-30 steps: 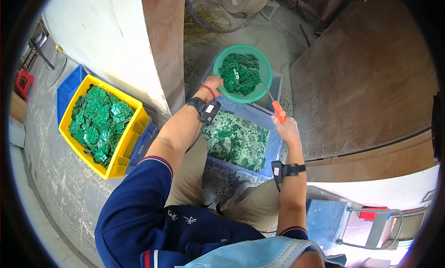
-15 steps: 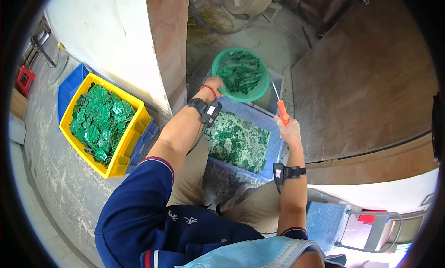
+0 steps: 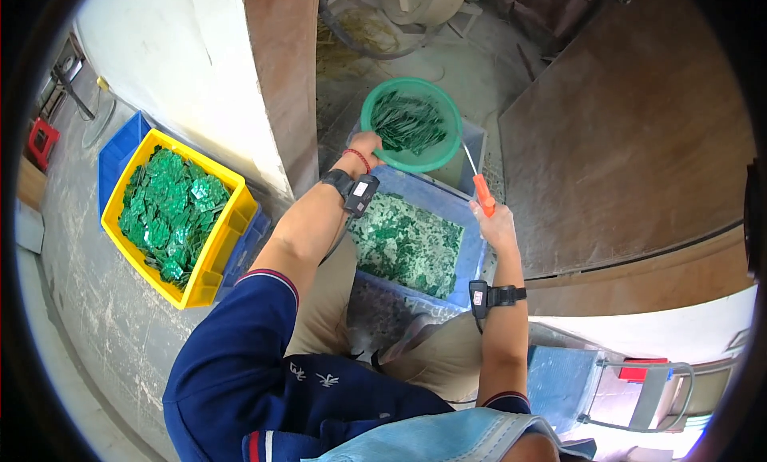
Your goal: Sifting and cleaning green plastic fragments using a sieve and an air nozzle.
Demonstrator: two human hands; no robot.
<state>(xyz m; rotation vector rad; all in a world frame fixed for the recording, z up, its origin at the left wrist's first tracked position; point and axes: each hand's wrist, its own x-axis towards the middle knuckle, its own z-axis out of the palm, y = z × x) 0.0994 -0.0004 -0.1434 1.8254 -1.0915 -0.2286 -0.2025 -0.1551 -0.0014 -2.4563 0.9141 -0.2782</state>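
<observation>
My left hand (image 3: 367, 149) is closed on the left rim of a round green plastic basin (image 3: 455, 120). Inside the basin lies a pile of thin dark green flakes (image 3: 409, 122). An orange-handled screwdriver (image 3: 483, 192) is gripped in my right hand (image 3: 497, 226), its metal shaft reaching the basin's right rim. Below the basin, between my knees, stands a pale blue bin (image 3: 473, 264) holding green fragments mixed with whitish powder (image 3: 411, 246). The basin is above the bin's far edge; what supports it underneath is partly hidden.
To the left, a yellow bin (image 3: 209, 288) full of shiny green pieces (image 3: 168, 214) rests on blue bins (image 3: 120, 154). A white wall panel (image 3: 184, 70) rises beside it. On the right is a large brown board (image 3: 615, 134); a hose (image 3: 351, 40) lies at the back.
The basin and my left hand have shifted slightly left and away. The flakes inside have moved into a different heap, baring more of the basin's near side. Both grips are unchanged.
</observation>
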